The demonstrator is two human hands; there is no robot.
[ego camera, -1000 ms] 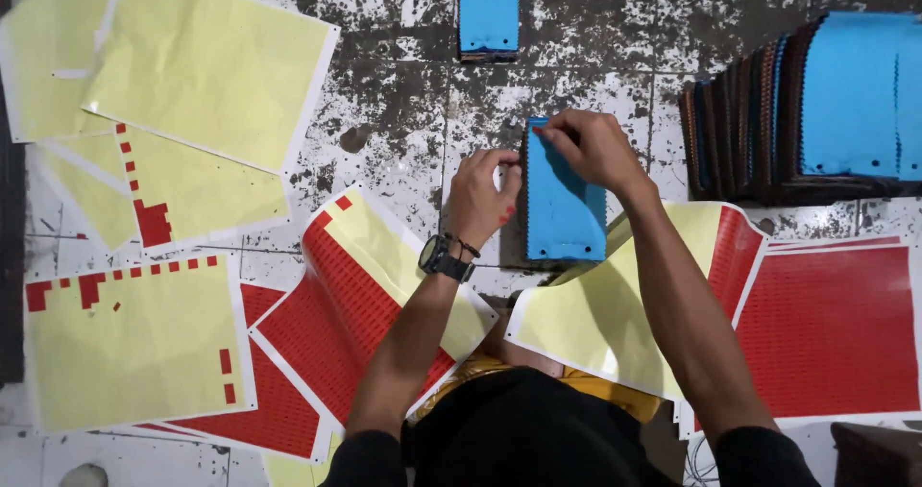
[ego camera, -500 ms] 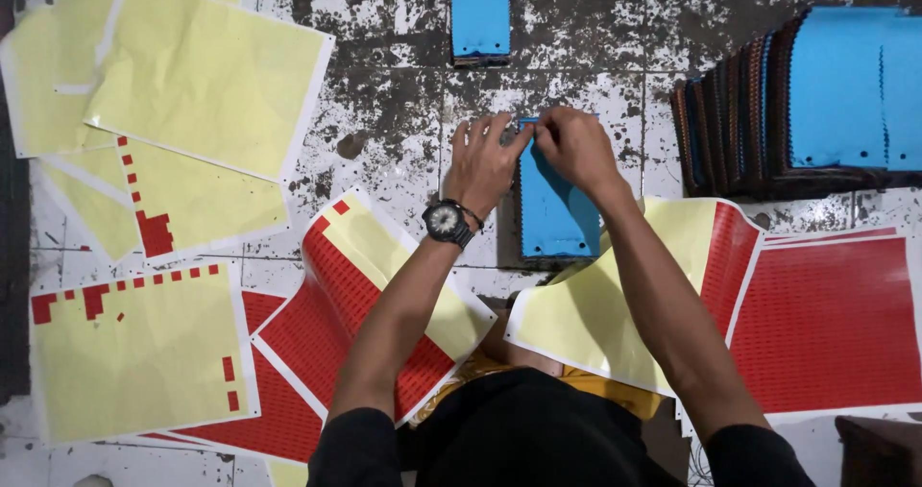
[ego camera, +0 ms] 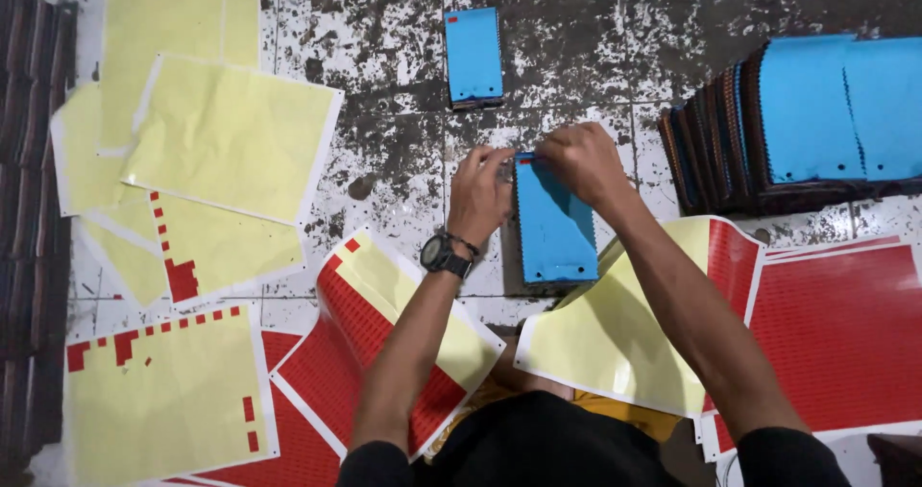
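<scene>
A blue-covered notebook (ego camera: 555, 228) lies on the speckled floor right in front of me. My left hand (ego camera: 480, 194), with a black watch on its wrist, touches the notebook's top left corner. My right hand (ego camera: 579, 160) pinches at the top edge of the same cover, where a small red sticker shows between the fingertips. Both hands meet at that far edge. Under my left forearm lies a sticker sheet (ego camera: 379, 338), part red, part bare yellow backing.
A second blue notebook (ego camera: 473, 55) lies farther away. A row of blue-covered notebooks (ego camera: 816, 112) leans at the right. Full red sticker sheets (ego camera: 845, 333) lie right; peeled yellow backing sheets (ego camera: 226, 136) are spread across the left. Dark stacks line the left edge.
Both hands have moved from the notebook's middle up to its far edge and come together there. The notebook has stayed in place.
</scene>
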